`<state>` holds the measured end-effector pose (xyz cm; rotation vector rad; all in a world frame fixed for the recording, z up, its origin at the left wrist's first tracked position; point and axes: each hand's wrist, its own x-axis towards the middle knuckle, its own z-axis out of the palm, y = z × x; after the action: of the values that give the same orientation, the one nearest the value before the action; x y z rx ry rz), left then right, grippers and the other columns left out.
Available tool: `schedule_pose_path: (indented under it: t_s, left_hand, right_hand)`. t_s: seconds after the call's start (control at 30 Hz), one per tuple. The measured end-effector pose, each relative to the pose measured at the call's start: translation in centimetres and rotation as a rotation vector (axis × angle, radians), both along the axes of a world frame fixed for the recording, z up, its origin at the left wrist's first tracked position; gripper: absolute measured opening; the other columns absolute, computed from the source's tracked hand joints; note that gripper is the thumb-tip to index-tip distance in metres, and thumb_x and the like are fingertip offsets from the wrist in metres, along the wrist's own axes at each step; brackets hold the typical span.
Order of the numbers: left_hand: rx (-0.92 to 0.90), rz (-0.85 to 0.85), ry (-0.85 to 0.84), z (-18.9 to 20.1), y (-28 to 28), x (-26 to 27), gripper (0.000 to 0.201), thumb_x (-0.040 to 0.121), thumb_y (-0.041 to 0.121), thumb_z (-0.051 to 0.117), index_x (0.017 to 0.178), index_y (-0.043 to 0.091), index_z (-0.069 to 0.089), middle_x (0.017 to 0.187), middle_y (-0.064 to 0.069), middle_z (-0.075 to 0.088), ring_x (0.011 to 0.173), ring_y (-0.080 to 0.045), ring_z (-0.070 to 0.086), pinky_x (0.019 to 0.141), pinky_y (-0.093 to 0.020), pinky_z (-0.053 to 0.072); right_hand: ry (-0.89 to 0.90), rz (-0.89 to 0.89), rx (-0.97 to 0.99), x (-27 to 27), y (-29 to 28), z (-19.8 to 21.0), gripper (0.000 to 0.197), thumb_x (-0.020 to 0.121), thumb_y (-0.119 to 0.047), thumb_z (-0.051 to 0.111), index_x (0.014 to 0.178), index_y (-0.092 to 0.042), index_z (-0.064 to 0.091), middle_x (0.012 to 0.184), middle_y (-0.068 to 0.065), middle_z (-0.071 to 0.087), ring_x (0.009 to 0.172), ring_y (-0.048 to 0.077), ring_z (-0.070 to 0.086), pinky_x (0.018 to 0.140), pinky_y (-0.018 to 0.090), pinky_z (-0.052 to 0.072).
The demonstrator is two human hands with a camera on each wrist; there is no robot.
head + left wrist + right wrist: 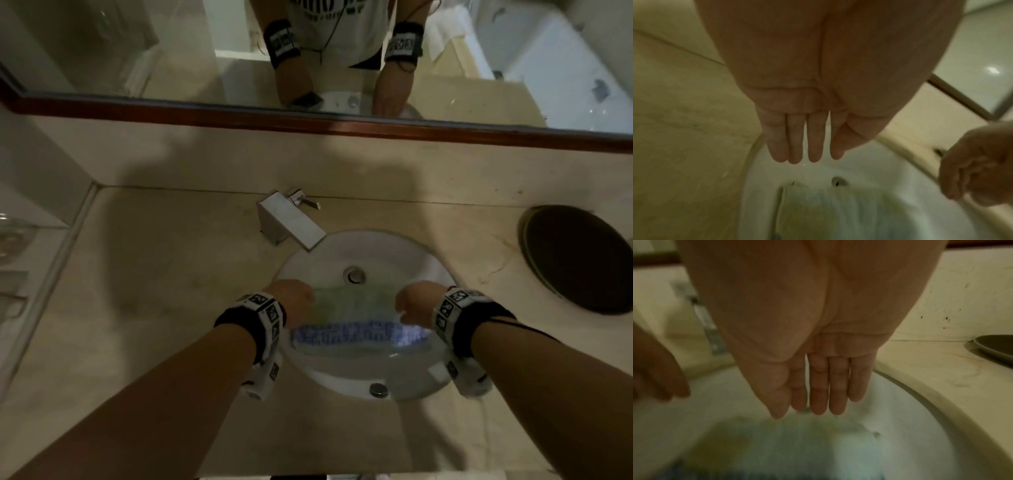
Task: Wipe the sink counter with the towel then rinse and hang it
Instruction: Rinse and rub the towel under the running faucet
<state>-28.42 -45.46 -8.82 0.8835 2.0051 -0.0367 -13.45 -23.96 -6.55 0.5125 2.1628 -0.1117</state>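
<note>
A pale green and white towel (356, 308) with a blue patterned edge lies spread in the white sink basin (342, 383), in front of the drain (354, 275). My left hand (294, 301) hovers at the towel's left end and my right hand (414, 303) at its right end. In the left wrist view the left hand (805, 155) has straight fingers held together and holds nothing, with the towel (818, 211) below them. The right wrist view shows the right hand (813, 408) the same way above the blurred towel (797, 443).
A square chrome faucet (291, 222) stands behind the basin on the beige stone counter (154, 274). A dark round dish (579, 257) sits on the counter at the right. A wood-framed mirror (308, 51) runs along the back wall.
</note>
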Motion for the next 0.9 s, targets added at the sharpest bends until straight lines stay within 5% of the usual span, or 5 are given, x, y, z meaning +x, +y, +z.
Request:
schedule_pose_path:
  t_s: [0.13,0.33,0.5,0.77,0.9]
  left_hand:
    - [0.199,0.353,-0.07,2.6,-0.9,-2.4,0.034,0.104,0.02,0.046,0.135,0.017,0.061,0.148,-0.007,0.05,0.132,-0.027,0.049,0.113,-0.035,0.038]
    - [0.411,1.088,-0.558,3.5,-2.7,-3.3,0.017,0.102,0.008,0.052,0.093,0.01,0.066,0.09,-0.011,0.067,0.066,-0.023,0.058,0.056,-0.028,0.049]
    - [0.432,1.247,-0.62,2.8,-4.1,-2.5,0.018,0.101,0.007,0.049,0.095,0.01,0.066,0.093,-0.01,0.069,0.077,-0.026,0.063,0.071,-0.035,0.054]
    - [0.473,1.426,-0.684,1.0,-3.9,-1.7,0.019,0.102,0.008,0.047,0.093,0.008,0.063,0.082,-0.008,0.067,0.068,-0.021,0.063,0.059,-0.026,0.053]
    - [0.518,1.492,-0.693,-0.2,-3.1,-1.8,0.017,0.1,0.008,0.05,0.092,0.009,0.064,0.082,-0.009,0.07,0.072,-0.024,0.066,0.077,-0.037,0.057]
  right_hand:
    - [0.396,-0.101,-0.085,-6.5,0.1,5.0,0.025,0.094,-0.032,0.062,0.113,-0.018,0.071,0.11,0.001,0.069,0.103,0.022,0.063,0.089,0.03,0.048]
    - [0.642,-0.05,-0.207,-15.4,-3.6,7.8,0.037,0.095,-0.018,0.052,0.131,-0.024,0.059,0.128,0.005,0.064,0.114,0.027,0.06,0.098,0.035,0.047]
    - [0.505,0.183,-0.017,-17.8,-5.6,7.9,0.031,0.101,-0.033,0.041,0.12,-0.024,0.064,0.126,0.007,0.053,0.093,0.028,0.059,0.083,0.032,0.048]
    - [0.449,0.139,0.004,-19.3,-2.7,5.9,0.032,0.096,-0.021,0.045,0.119,-0.039,0.06,0.114,0.005,0.045,0.083,0.023,0.054,0.063,0.025,0.036]
    - [0.462,0.102,0.037,-19.3,-1.9,4.9,0.036,0.094,-0.022,0.05,0.122,-0.042,0.055,0.107,0.005,0.041,0.076,0.022,0.052,0.063,0.027,0.036]
